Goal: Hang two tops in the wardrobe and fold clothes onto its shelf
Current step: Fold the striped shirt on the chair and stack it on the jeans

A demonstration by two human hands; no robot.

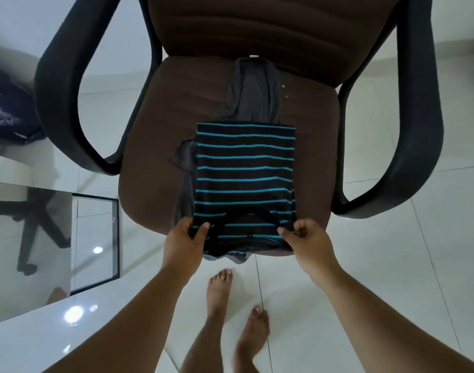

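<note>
Striped top lies folded on chair seat, collar corners pinched by left hand and right hand, apparently squaring the fold beyond her fingertips.

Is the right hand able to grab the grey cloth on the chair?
Probably not yet: the right hand is pinching the striped top, which covers much of the grey cloth.
</note>
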